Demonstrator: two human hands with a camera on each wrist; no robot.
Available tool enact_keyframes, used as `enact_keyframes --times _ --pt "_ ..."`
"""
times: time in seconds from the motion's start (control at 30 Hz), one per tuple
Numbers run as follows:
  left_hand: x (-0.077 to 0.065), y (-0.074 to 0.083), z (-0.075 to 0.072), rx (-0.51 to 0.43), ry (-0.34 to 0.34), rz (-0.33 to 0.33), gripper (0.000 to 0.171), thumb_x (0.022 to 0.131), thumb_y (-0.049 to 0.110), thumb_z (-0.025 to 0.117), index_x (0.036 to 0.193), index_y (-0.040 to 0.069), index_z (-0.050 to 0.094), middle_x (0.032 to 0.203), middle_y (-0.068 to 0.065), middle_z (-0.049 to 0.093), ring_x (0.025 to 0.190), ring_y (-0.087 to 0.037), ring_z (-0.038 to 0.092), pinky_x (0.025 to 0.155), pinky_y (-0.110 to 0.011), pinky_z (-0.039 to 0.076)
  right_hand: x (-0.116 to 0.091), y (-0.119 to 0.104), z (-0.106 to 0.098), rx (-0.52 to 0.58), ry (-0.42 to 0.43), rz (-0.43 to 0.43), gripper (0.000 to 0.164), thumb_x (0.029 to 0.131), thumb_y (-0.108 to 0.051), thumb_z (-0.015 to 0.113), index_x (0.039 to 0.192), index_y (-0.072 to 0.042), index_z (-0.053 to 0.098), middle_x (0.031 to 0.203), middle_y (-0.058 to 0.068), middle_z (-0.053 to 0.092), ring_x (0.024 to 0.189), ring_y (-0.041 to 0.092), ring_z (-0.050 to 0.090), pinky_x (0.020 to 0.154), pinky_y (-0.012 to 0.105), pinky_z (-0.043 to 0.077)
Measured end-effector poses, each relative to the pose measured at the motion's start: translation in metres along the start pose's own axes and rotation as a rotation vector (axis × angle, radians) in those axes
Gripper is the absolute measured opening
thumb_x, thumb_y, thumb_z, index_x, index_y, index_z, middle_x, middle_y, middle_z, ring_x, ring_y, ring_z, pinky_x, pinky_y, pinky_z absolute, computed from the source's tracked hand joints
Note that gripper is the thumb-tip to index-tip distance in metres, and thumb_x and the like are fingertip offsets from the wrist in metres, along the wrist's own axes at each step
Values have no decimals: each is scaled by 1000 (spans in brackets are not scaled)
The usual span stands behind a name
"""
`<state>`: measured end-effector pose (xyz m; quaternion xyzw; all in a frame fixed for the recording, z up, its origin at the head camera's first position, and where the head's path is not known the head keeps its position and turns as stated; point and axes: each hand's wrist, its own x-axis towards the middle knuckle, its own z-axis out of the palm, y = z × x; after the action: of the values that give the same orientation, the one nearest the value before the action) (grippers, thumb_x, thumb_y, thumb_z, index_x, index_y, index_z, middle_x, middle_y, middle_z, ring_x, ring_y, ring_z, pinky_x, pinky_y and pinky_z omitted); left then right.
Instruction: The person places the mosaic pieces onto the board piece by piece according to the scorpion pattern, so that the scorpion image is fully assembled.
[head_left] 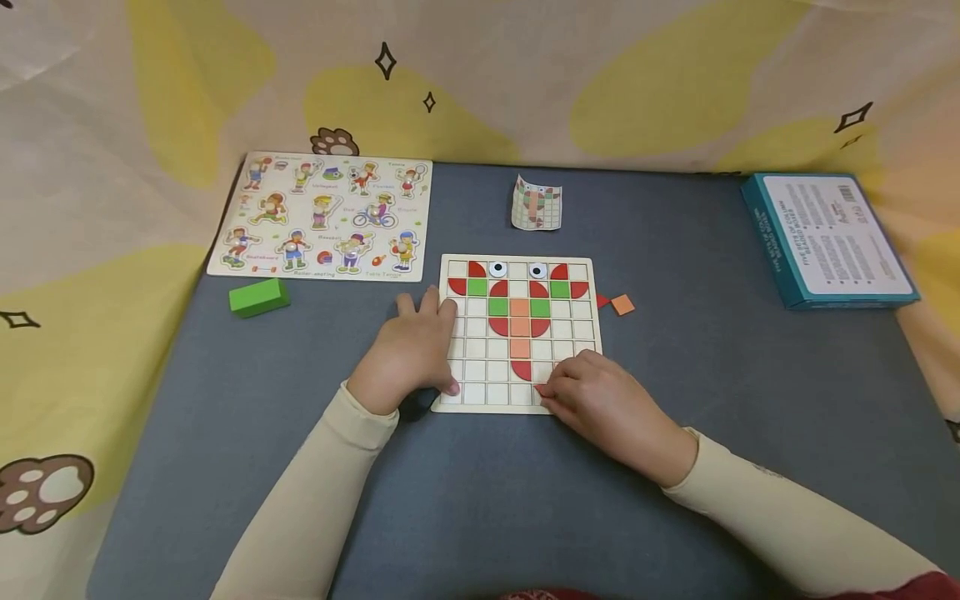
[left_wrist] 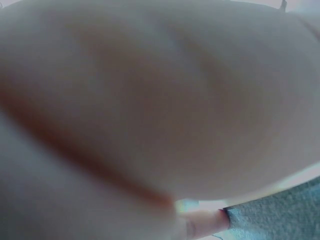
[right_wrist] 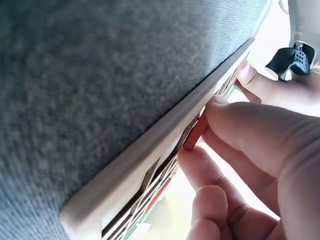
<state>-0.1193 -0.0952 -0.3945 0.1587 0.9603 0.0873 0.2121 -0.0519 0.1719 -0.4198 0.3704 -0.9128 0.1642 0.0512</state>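
A white grid board (head_left: pixel 480 398) lies on the grey table, bearing red quarter-round, green and orange square pieces and two eye pieces. Along its left edge rests my left hand (head_left: pixel 405 350), fingers spread and thumb on the lower left corner. My right hand (head_left: pixel 603 404) pinches a small red piece (right_wrist: pixel 196 132) between thumb and finger at the board's lower right. The left wrist view is mostly filled by blurred skin. Just beyond the right edge are an orange square (head_left: pixel 622 305) and a partly hidden red piece (head_left: pixel 602 301).
Behind the board stands a small curled pattern card (head_left: pixel 537 217). A sports picture puzzle (head_left: pixel 300 215) lies at the back left, with a green block (head_left: pixel 258 297) in front of it. A teal box (head_left: pixel 840 237) sits at the back right, near the patterned curtain (head_left: pixel 660 83).
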Motion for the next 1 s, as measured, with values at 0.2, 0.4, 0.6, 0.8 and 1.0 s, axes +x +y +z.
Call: enact_keyframes --times 0.2,0.4,0.6,0.8,1.0 --pt "-1 0 0 2 2 4 106 64 36 103 144 -5 46 154 -29 36 128 -52 35 71 -46 61 -1 -1 0 -49 2 -20 19 81 -12 93 97 -10 84 90 1 70 84 21 63 78 36 56" --pt "-1 0 -1 0 4 5 105 64 35 103 143 -5 46 152 -29 37 127 -52 36 70 -46 61 -1 -1 1 -52 1 -58 20 81 -9 93 98 -11 83 91 0 71 85 22 64 79 37 56" --pt "-2 0 -2 -2 5 5 104 64 34 103 142 -5 46 153 -29 37 126 -51 36 71 -47 61 2 3 0 -46 2 -61 19 80 -9 93 96 -14 84 91 -1 70 85 21 63 79 35 55" --pt "-2 0 -1 6 3 5 104 64 35 103 142 -5 47 154 -30 36 127 -52 36 73 -48 60 4 4 -4 -29 -57 -32 21 81 -15 95 99 -20 86 93 -4 71 88 19 64 80 35 55" --pt "-1 0 -1 7 -2 2 105 65 35 103 143 -5 46 154 -29 36 127 -52 36 72 -48 61 7 6 -6 -40 -53 -19 21 80 -5 90 95 -20 85 91 -3 71 84 20 63 77 36 54"
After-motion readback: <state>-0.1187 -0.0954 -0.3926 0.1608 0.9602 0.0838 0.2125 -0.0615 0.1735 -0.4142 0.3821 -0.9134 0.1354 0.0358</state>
